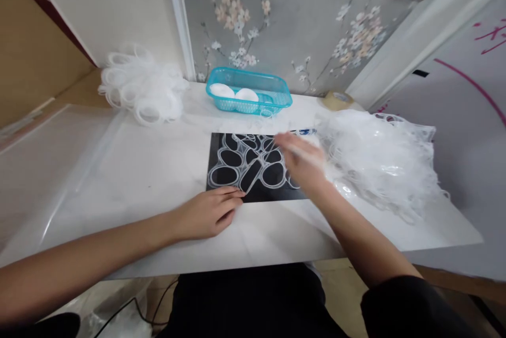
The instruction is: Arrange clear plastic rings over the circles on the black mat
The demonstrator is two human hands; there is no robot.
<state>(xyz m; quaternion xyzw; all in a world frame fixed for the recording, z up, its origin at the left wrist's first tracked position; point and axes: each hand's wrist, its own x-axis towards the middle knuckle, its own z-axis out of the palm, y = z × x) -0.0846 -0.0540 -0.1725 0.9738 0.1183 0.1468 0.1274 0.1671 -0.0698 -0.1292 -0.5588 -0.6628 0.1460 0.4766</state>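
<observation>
A black sheet lies on the white table, covered with white-edged oval rings. The rings look thin and connected by webs. At the sheet's lower left edge, my left hand lies with fingers stretched out, their tips touching the sheet near the ring web. My right hand is over the sheet's right part, smeared by motion, its fingers closed around a pale, slim, stick-like tool. The tool's exact kind is too blurred to make out. Part of the rings on the right is hidden behind this hand.
A blue plastic basket with two white rounded pieces stands at the back. White ring bundles are heaped on the left, with a larger pile on the right. A tape roll sits by the wall.
</observation>
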